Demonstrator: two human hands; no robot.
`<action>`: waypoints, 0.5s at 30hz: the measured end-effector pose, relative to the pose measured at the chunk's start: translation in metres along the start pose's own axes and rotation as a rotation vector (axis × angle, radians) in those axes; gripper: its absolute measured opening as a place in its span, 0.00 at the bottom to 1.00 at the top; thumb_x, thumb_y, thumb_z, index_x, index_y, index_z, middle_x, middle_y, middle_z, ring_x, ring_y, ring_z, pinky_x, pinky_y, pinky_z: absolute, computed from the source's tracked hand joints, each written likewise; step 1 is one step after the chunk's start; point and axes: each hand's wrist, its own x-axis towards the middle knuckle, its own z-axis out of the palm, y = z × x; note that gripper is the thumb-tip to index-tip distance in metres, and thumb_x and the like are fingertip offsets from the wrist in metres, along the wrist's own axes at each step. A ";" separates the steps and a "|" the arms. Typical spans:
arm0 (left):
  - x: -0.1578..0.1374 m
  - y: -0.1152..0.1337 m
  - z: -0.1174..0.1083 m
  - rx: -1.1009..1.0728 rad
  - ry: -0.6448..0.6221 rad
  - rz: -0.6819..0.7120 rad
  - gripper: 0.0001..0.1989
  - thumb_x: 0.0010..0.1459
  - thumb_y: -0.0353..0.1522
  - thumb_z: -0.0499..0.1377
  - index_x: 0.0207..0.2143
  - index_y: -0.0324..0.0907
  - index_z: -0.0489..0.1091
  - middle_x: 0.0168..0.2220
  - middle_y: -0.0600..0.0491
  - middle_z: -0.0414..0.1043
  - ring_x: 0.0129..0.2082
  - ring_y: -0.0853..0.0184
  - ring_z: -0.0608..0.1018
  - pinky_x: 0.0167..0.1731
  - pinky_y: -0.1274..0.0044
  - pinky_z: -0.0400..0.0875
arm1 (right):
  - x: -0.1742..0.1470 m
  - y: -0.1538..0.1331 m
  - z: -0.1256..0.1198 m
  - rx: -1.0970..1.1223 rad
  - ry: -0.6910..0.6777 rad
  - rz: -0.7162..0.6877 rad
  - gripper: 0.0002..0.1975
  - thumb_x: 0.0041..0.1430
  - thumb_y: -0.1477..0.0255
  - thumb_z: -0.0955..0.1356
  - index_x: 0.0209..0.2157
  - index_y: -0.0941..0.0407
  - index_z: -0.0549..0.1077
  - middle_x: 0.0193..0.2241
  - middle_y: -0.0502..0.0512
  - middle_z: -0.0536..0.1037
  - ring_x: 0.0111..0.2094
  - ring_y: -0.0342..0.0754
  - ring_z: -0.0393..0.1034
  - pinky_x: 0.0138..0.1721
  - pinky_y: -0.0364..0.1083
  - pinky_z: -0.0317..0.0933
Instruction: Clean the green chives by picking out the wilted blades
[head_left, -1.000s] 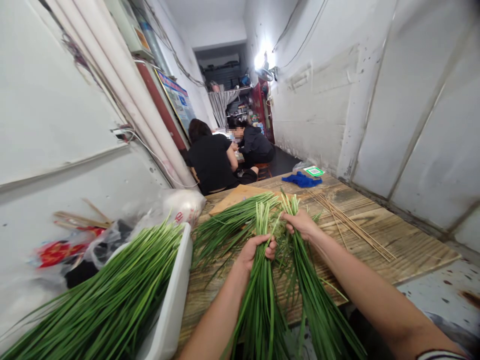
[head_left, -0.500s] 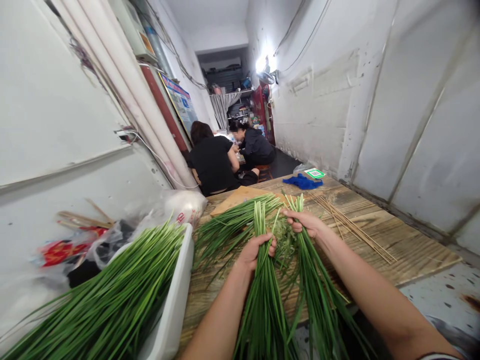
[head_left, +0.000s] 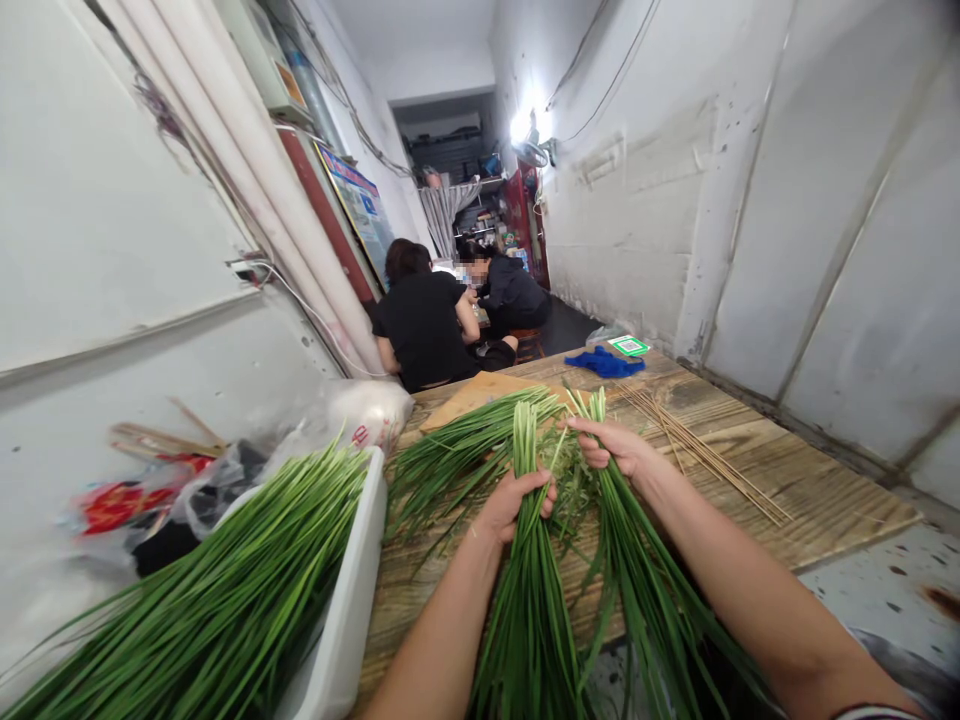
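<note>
My left hand (head_left: 519, 503) is closed around a bunch of garlic chives (head_left: 529, 590), pale stem ends up and green leaves hanging over the table's near edge. A second bunch of chives (head_left: 634, 550) is gripped by my right hand (head_left: 606, 446), its leaves trailing down to the right. The two hands are a short way apart, and a single pale stalk leans between them. Behind them a loose pile of chives (head_left: 465, 440) lies on the wooden table, and small green trimmings (head_left: 576, 485) are scattered between the bunches.
A white tub (head_left: 352, 600) heaped with chives (head_left: 247, 570) stands at the left. Thin wooden sticks (head_left: 712, 460) lie on the table (head_left: 817, 490) at right. Beyond are a blue cloth (head_left: 604, 362), a green code card (head_left: 628, 345) and two seated people (head_left: 424, 325). Plastic bags (head_left: 367, 410) sit left.
My left hand and its bunch have shifted slightly to the right, closer to the right hand. Both hands keep their hold; the right hand has hardly moved.
</note>
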 end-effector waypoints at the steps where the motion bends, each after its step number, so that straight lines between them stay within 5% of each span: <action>1: 0.000 0.000 0.000 0.006 -0.002 -0.001 0.13 0.43 0.33 0.66 0.27 0.36 0.66 0.19 0.54 0.69 0.14 0.76 0.70 0.15 0.85 0.63 | 0.001 0.001 -0.001 0.016 0.002 -0.006 0.08 0.54 0.70 0.70 0.34 0.59 0.70 0.09 0.38 0.57 0.08 0.34 0.46 0.09 0.35 0.41; 7: 0.000 -0.001 0.000 0.026 0.015 0.010 0.15 0.42 0.34 0.67 0.27 0.36 0.66 0.19 0.54 0.69 0.14 0.76 0.69 0.15 0.85 0.62 | 0.005 0.002 -0.003 0.033 0.034 0.016 0.10 0.52 0.74 0.69 0.24 0.58 0.63 0.11 0.40 0.60 0.09 0.33 0.47 0.10 0.35 0.41; 15: -0.001 0.000 0.000 0.057 0.000 0.029 0.16 0.40 0.35 0.67 0.26 0.37 0.64 0.18 0.55 0.68 0.13 0.76 0.67 0.13 0.85 0.58 | 0.010 -0.003 -0.013 0.186 0.006 -0.077 0.09 0.54 0.74 0.71 0.27 0.58 0.66 0.10 0.36 0.52 0.09 0.32 0.44 0.10 0.34 0.42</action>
